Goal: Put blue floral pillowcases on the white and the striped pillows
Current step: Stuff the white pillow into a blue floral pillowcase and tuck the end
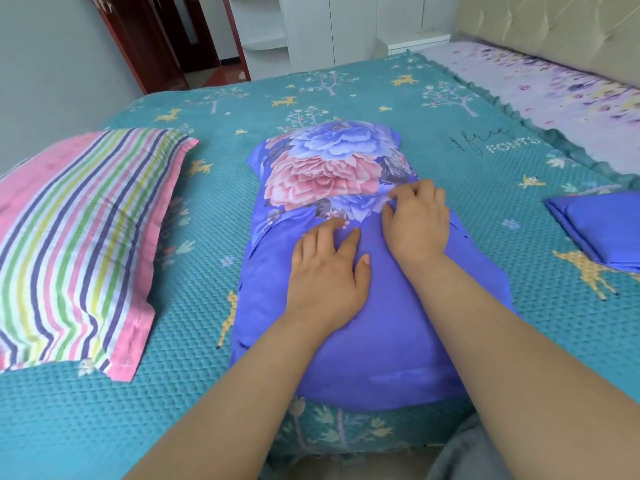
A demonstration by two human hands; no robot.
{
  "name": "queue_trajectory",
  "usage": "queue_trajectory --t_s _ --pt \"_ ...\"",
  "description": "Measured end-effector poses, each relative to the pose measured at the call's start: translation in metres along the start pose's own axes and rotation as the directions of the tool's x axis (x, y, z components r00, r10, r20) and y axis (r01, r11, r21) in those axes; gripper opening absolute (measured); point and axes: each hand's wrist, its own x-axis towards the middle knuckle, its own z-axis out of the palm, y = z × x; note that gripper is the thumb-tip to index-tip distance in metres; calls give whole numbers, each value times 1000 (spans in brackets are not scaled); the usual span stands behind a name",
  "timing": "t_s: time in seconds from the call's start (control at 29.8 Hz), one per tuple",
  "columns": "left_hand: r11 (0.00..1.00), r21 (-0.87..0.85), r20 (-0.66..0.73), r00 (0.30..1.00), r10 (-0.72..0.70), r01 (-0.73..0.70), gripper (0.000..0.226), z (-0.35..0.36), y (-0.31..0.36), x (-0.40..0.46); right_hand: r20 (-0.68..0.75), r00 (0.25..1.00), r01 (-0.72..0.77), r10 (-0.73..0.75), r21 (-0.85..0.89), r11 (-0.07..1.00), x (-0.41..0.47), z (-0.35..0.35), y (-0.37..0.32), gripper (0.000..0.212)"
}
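A pillow in a blue floral pillowcase point(363, 323) lies in the middle of the bed, plain blue side near me, flower print at the far end. My left hand point(327, 268) presses flat on the plain blue fabric with fingers spread. My right hand point(417, 223) pinches the pillowcase's flap edge where the print meets the plain blue. The striped pillow point(79, 237) lies bare on the left. A second blue pillowcase point(602, 226), folded, lies at the right edge. No white pillow is visible.
The bed carries a teal quilted cover point(433, 109) with deer and trees. A lilac floral sheet point(554, 95) and padded headboard are at the far right. A dark red door frame point(152, 43) and white cupboards stand beyond the bed.
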Motion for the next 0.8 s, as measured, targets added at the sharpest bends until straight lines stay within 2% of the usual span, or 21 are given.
queue_trajectory --t_s 0.07,0.17,0.23,0.3,0.37,0.44,0.6,0.7,0.8 --pt "999 29 -124 992 -34 38 52 3 2 -2 10 1000 0 0 -62 998 -2 8 1 31" --pt "998 -9 -182 981 -63 62 45 2 3 -2 10 999 45 -44 -82 996 -4 13 -1 29" --pt "977 -194 -165 979 -121 88 48 -4 -2 3 -12 997 80 -81 -88 993 -4 10 1 23" --pt "882 -454 -127 971 -202 124 47 -9 -10 8 -35 991 127 -130 -75 989 -5 7 1 20" --pt "800 -581 -112 960 -257 146 38 -12 -16 10 -56 981 185 -186 -20 983 -9 4 -2 20" --pt "826 -546 -119 964 -239 137 34 -12 -16 8 -56 972 229 -227 21 973 -13 1 -5 21" --pt "947 -299 -179 968 -179 120 41 -7 -8 3 57 969 235 -238 53 970 -16 -2 -8 33" --pt "970 -128 -256 938 -233 206 30 -5 -6 1 61 964 254 -259 72 964 -17 -1 -8 33" --pt "975 -62 -258 940 -223 214 25 -4 -6 0 11 967 253 -254 33 967 -17 -1 -7 27"
